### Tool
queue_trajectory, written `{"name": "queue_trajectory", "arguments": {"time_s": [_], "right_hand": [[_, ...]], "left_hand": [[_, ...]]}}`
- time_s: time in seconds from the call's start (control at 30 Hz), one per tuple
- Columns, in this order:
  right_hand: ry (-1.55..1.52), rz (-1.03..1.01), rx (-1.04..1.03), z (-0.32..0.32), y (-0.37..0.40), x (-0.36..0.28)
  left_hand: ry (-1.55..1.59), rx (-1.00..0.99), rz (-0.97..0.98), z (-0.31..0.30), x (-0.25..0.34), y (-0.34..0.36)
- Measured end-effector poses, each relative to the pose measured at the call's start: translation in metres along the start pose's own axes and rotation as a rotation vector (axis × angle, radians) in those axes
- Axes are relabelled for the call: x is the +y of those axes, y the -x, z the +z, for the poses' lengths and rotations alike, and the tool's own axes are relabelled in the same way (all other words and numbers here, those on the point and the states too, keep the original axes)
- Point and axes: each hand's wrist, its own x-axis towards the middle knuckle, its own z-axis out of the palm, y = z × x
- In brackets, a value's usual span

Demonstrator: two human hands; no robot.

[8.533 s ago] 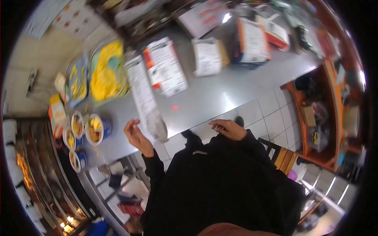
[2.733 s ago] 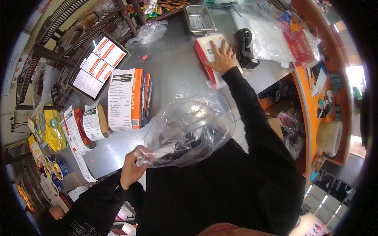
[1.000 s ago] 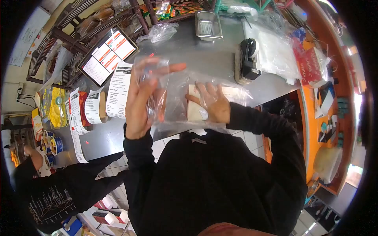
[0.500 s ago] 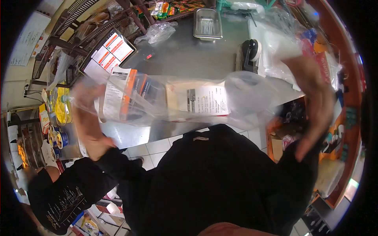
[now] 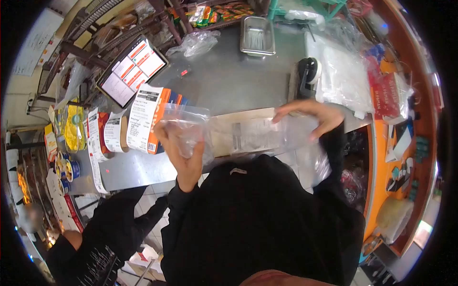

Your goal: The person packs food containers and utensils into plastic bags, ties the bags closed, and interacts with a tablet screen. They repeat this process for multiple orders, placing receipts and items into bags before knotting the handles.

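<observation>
A cream-coloured box with a printed label lies at the table's near edge, seen partly through a clear plastic bag. My left hand is at the box's left end, fingers curled into the bag's film. Around the right end curves my right hand, its fingertips at the box's upper right corner and its thumb against the clear film. How tightly it grips is hard to see. Just left of the bag stands an orange and blue box with a long receipt on it.
More receipt-tagged packages line the table's left side, near a tablet. A metal tray sits at the back. On the right are a black and white device and stacked clear bags. Another person is at lower left.
Both hands have come closer together and lower, with the bag now bunched nearer the box. The orange and blue box now stands outside the film, with its receipts plainly visible.
</observation>
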Motion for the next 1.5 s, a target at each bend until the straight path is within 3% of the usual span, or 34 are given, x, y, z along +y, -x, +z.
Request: {"name": "queue_trajectory", "arguments": {"time_s": [0.03,0.07,0.1,0.13,0.17,0.2,0.23,0.27,0.3,0.33,0.37,0.4,0.43,0.5,0.6,0.7,0.73,0.77,0.83,0.87,0.97,1.0,1.03,1.07,1.1,1.13,1.2,1.3,1.43,1.5], "right_hand": [[0.284,-0.001,-0.03,-0.031,0.007,-0.019],[0.331,0.049,0.298,-0.05,0.02,-0.024],[0.237,0.075,0.61,-0.078,0.026,-0.032],[0.433,0.096,0.791,-0.116,0.036,-0.025],[0.539,0.077,0.871,-0.163,0.055,-0.004],[0.574,0.051,1.001,-0.208,0.072,0.031],[0.946,0.357,1.101,-0.241,0.078,0.056],[1.185,0.406,1.038,-0.271,0.08,0.093],[1.25,0.476,0.994,-0.297,0.076,0.131],[1.196,0.635,1.048,-0.323,0.065,0.168],[1.33,0.661,1.086,-0.335,0.053,0.19],[1.474,0.646,1.08,-0.34,0.043,0.201],[1.488,0.645,1.073,-0.351,0.038,0.213],[1.291,0.876,0.798,-0.367,0.029,0.193],[1.043,0.776,0.76,-0.362,0.029,0.159],[0.984,0.801,1.019,-0.381,-0.015,0.192],[1.06,0.985,0.882,-0.387,-0.029,0.199],[1.243,0.973,0.926,-0.377,-0.032,0.205],[1.189,1.21,0.758,-0.408,-0.04,0.219],[1.234,1.06,0.974,-0.405,-0.04,0.217],[1.336,0.518,1.337,-0.352,-0.013,0.206],[1.495,0.224,1.309,-0.314,-0.005,0.179],[1.363,0.123,1.182,-0.283,0.003,0.156],[1.421,-0.05,1.136,-0.249,0.002,0.119],[1.068,0.06,1.187,-0.21,-0.004,0.074],[0.716,-0.02,1.236,-0.166,-0.011,0.023],[0.434,-0.171,0.951,-0.09,-0.01,-0.023],[0.284,-0.295,0.188,0.02,-0.049,-0.003],[0.762,-0.376,-0.212,0.157,-0.176,0.112],[1.041,-0.369,-0.412,0.187,-0.216,0.148]], "left_hand": [[-0.24,-0.024,0.117,-0.005,0.007,-0.002],[-0.479,-0.039,0.242,-0.009,0.012,-0.004],[-0.356,0.079,0.27,-0.011,0.012,-0.001],[-0.275,0.056,0.287,-0.02,0.014,-0.004],[-0.074,0.193,0.137,-0.019,0.014,-0.002],[0.068,0.206,-0.162,-0.024,0.026,-0.001],[0.234,0.207,-0.174,-0.027,0.025,-0.004],[0.224,0.152,-0.077,-0.032,0.017,-0.007],[0.27,0.236,-0.114,-0.03,0.017,-0.003],[0.253,0.191,-0.082,-0.035,0.013,0.001],[0.244,0.222,-0.126,-0.033,0.017,0.003],[0.288,0.1,-0.1,-0.033,0.03,-0.003],[0.215,0.21,-0.146,-0.024,0.04,-0.002],[0.179,0.171,-0.142,-0.029,0.045,0.001],[0.159,0.339,-0.234,-0.031,0.052,0.008],[0.117,0.305,-0.291,-0.017,0.063,0.002],[0.034,0.257,-0.257,-0.014,0.063,-0.001],[0.104,0.262,-0.311,-0.013,0.066,-0.002],[0.239,0.28,-0.432,-0.017,0.076,0.002],[0.213,0.203,-0.464,-0.028,0.078,0.006],[0.176,-0.011,-0.728,-0.05,0.091,0.015],[0.118,-0.057,-0.779,-0.053,0.091,0.017],[0.064,-0.112,-0.827,-0.057,0.089,0.014],[0.045,-0.051,-0.808,-0.052,0.091,0.009],[0.024,0.005,-0.781,-0.043,0.091,0.002],[0.008,0.018,-0.697,-0.042,0.086,-0.001],[0.027,0.054,-0.558,-0.031,0.08,-0.01],[0.111,0.079,-0.45,-0.02,0.081,-0.02],[0.251,-0.123,-0.337,-0.039,0.088,-0.012],[0.392,-0.248,-0.146,-0.057,0.092,-0.01]]}}
